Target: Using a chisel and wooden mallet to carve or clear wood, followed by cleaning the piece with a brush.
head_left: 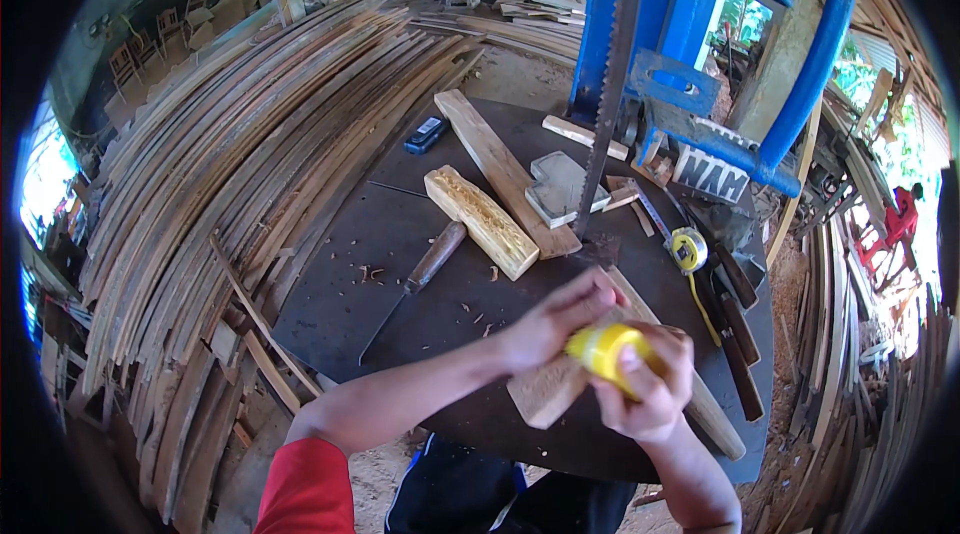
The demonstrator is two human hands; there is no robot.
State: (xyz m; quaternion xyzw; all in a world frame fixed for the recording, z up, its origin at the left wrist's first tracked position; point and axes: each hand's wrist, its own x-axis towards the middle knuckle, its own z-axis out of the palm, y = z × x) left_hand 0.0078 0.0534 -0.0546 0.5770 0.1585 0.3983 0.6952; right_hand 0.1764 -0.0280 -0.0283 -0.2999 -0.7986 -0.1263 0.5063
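Observation:
A wooden block [548, 389] is tilted over the dark table in front of me. My left hand [562, 319] is closed round its far part, which the fingers partly cover. In my right hand [655, 379] is a yellow rounded thing [610, 349], gripped between thumb and fingers close against the block; motion blur hides its exact kind. Under and beside the right hand lies a long wooden piece [690, 389]. Farther off, a chiselled wooden block [482, 219] rests beside a wooden-handled blade [435, 259].
A blue-framed saw machine's toothed blade [610, 74] rises beyond my hands. On the table [330, 309] lie a plank [500, 164], a grey slab [565, 189], a blue device [427, 135], a yellow tape measure [688, 249] and several handled tools [738, 339]. Stacked boards [240, 134] flank the left.

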